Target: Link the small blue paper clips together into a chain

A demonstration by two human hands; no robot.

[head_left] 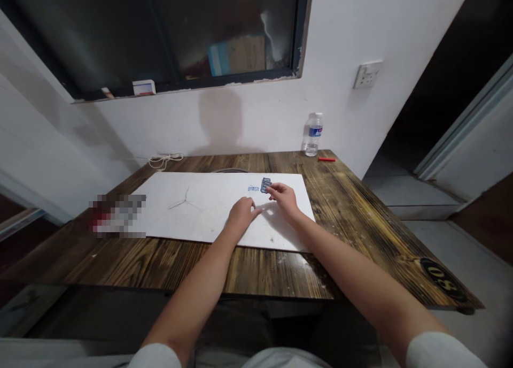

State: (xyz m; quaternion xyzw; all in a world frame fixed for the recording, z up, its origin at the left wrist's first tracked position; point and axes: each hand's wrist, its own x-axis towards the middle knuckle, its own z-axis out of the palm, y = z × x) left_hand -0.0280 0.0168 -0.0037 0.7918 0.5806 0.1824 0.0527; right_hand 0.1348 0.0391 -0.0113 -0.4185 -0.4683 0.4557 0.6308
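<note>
The left hand (241,214) lies half-curled, holding nothing, on a white board (200,221), just beside the right hand (284,201), whose fingertips (271,186) pinch a blue piece (265,185). Smaller blue bits (253,188) lie just left of it. Beyond the hands, a water bottle (313,135) stands at the far edge of the wooden table (344,218).

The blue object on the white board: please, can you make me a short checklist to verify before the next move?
1. The right hand touches the blue object: ok, the fingertips are on it.
2. The left hand is free: ok, nothing shows in it.
3. The small blue piece stands apart from the blue object: ok, a narrow gap shows.
4. The blue object is loose from the white board: cannot tell.
5. The water bottle stands upright, away from the hands: ok.
</note>
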